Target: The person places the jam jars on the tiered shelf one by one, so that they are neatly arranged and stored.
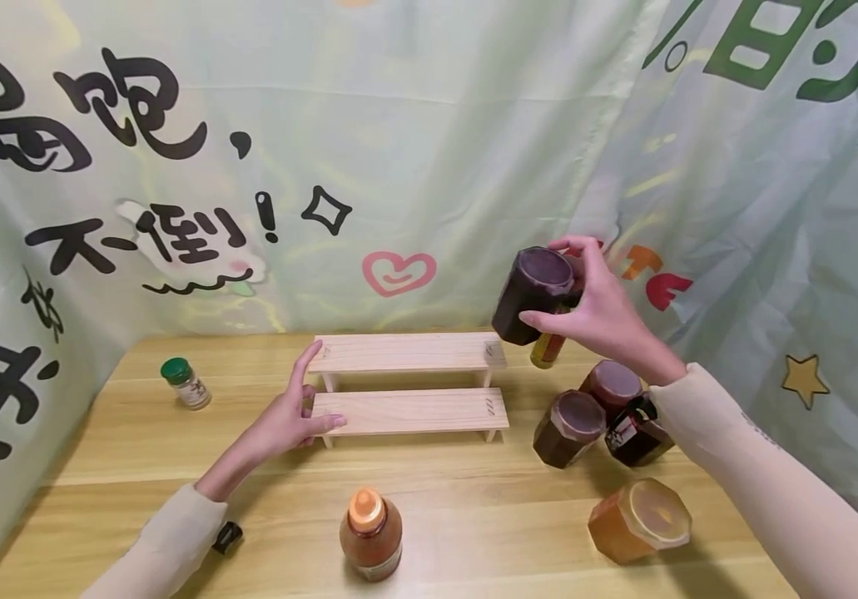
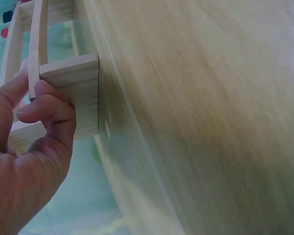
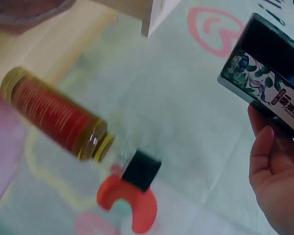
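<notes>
My right hand (image 1: 599, 306) grips a dark octagonal jar (image 1: 522, 304) between thumb and fingers, raised above the table to the right of a two-step wooden rack (image 1: 406, 353). In the right wrist view the jar shows a label (image 3: 264, 85) printed with leaves. At the rack's left end, my left hand (image 1: 295, 423) holds the wood, its thumb on the lower step (image 1: 414, 412) and its index finger reaching to the upper one. The left wrist view shows curled fingers against the end panel (image 2: 78, 93). Behind the raised jar, a slim bottle with a red label (image 3: 54, 115) is partly hidden in the head view.
Several dark jars (image 1: 569, 426) cluster right of the rack, under my right forearm. An amber jar (image 1: 638, 520) stands nearer me. A sauce bottle with an orange cap (image 1: 371, 532) is at front centre, and a green-capped shaker (image 1: 185, 384) at back left. A printed curtain (image 1: 473, 166) borders the table.
</notes>
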`<state>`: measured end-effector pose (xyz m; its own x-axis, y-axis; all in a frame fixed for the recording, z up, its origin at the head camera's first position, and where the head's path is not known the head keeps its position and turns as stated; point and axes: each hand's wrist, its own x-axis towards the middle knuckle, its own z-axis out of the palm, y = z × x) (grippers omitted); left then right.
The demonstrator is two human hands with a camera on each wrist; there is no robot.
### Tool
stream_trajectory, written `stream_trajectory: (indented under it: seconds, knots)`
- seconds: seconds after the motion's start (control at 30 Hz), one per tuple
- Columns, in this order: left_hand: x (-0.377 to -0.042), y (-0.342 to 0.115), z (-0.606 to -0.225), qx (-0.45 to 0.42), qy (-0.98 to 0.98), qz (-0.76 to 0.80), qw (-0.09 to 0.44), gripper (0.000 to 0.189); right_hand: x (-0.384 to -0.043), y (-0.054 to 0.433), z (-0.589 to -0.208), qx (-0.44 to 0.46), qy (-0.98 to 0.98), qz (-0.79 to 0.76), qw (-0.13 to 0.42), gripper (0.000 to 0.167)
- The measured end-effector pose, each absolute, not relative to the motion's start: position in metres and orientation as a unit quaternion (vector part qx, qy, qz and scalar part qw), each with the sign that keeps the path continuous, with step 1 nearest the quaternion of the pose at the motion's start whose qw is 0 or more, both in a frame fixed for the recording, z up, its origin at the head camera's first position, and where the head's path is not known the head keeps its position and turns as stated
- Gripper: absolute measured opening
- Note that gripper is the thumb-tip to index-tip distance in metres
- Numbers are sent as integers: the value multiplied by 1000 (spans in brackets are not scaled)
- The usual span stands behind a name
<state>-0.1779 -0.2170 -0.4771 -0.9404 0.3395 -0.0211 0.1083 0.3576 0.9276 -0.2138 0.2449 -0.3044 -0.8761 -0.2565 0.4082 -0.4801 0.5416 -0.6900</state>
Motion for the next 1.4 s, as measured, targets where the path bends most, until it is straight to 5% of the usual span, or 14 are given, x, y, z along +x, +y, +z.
stream_trajectory:
  seconds: [1.4]
  knots:
    - [-183,-219,-480,142,825,539,97,126,-264,91,-355,351,-809,470,24,89]
